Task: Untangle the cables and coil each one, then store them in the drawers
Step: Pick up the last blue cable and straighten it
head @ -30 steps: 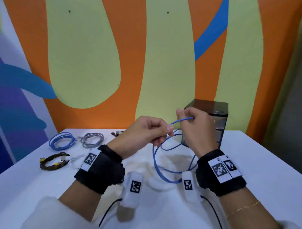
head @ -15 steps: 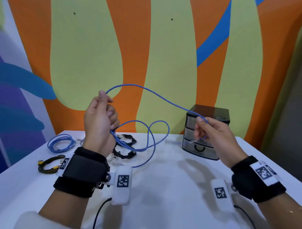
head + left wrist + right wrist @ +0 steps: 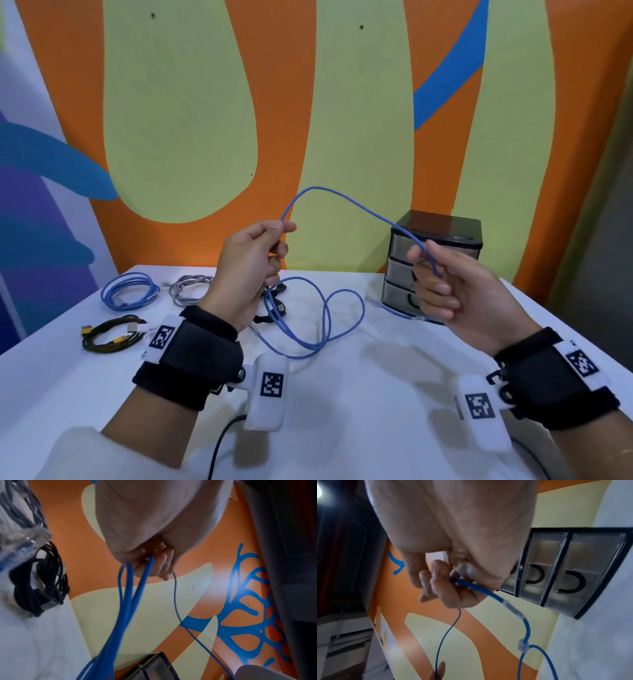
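While both hands pinch the blue cable (image 3: 346, 202), it droops light and springy — best gripped near its plug (image 3: 523, 645).

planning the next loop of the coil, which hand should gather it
Left. The left hand already grips several strands of the blue cable; the right hand pinches one strand and can feed it over.

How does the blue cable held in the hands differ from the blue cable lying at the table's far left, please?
The held blue cable is uncoiled, arching between the left hand and right hand with loose loops trailing on the table; the far-left blue cable lies untouched, wound in a neat coil. Both are thin and blue.
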